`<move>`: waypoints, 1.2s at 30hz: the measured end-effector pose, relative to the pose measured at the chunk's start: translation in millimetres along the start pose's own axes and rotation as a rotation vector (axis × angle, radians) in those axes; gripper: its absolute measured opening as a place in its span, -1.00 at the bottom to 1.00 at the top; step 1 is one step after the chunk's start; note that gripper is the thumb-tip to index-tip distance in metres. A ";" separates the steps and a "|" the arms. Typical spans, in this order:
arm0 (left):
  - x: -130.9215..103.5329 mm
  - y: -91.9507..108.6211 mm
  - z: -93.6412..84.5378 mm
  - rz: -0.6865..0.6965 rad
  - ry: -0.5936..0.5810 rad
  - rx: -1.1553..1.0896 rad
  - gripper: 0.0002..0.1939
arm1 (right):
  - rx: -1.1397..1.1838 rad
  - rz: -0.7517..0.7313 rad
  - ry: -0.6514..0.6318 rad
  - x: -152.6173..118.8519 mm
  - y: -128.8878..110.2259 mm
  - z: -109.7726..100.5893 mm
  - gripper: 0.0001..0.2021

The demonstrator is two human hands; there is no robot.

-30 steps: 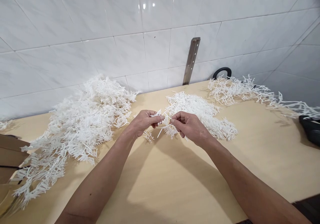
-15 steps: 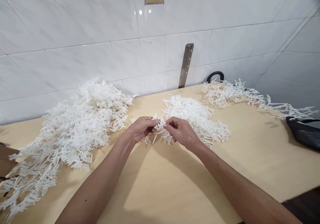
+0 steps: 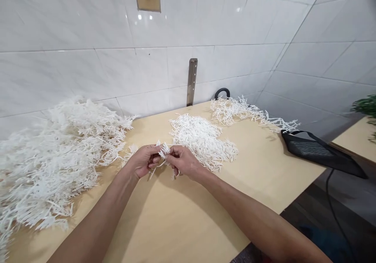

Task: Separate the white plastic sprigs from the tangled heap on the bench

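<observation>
Between my two hands is a small white branching piece (image 3: 164, 150), pinched from both sides. My left hand (image 3: 146, 160) grips its left side between thumb and fingers. From the right, my right hand (image 3: 182, 160) pinches it with thumb and forefinger; its other fingers are curled. A thin white stem hangs below my left fingers. Just behind my right hand lies a pile of white branching pieces (image 3: 199, 135) on the light wooden table (image 3: 164, 224). A much larger white heap (image 3: 67, 149) spreads over the table's left side.
More white sprigs (image 3: 235, 110) lie at the back right, by a black ring-shaped handle (image 3: 222, 93). A metal strip (image 3: 192, 82) stands against the tiled wall. A black mesh object (image 3: 317, 149) sits at the right edge, with green foliage (image 3: 366, 107) beyond.
The view has turned to the right, so the wall and piles appear further left. Both hands still pinch the small piece, which sits at a slightly different angle.
</observation>
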State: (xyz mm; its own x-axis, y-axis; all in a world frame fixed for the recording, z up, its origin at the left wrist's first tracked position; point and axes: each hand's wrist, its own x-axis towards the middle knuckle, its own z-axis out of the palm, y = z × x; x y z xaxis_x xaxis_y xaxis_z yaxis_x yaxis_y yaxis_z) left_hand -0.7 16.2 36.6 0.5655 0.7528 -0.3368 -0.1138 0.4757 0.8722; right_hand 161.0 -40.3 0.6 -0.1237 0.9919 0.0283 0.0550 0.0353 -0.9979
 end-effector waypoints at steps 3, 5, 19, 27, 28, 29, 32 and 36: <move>1.2 -5.6 1.6 0.002 0.012 -0.032 -0.70 | -0.002 0.022 0.079 1.3 1.8 -4.9 -0.75; 3.2 -9.2 1.5 0.038 0.039 -0.071 -0.68 | -0.028 -0.006 0.151 1.8 1.3 -10.0 -0.74; 3.9 -16.1 10.5 0.056 0.160 0.024 -0.67 | -0.189 -0.097 0.239 -7.6 -17.8 -16.6 -0.65; 1.0 -16.8 14.4 0.070 0.127 0.070 -0.65 | -0.091 -0.001 0.237 -2.5 -15.4 -15.9 -0.63; 0.6 -16.7 15.0 0.073 0.128 0.077 -0.65 | -0.086 0.006 0.230 -1.9 -15.4 -17.0 -0.62; 0.2 -16.6 15.7 0.077 0.133 0.082 -0.65 | -0.083 0.014 0.221 -1.2 -15.4 -18.5 -0.61; -1.3 -15.5 17.2 0.071 0.134 0.088 -0.66 | -0.069 0.044 0.180 0.5 -15.9 -23.9 -0.59; -3.0 -14.1 18.0 0.048 0.098 0.087 -0.66 | -0.030 0.059 0.132 2.0 -16.7 -30.1 -0.58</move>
State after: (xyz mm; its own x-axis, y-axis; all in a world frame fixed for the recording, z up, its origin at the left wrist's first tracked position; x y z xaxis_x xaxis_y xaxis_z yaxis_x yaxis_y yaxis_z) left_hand 13.9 -1.0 31.7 0.4781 0.8165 -0.3237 -0.0651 0.4005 0.9140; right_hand 189.7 -35.2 19.1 0.0122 0.9997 -0.0204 0.0883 -0.0214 -0.9959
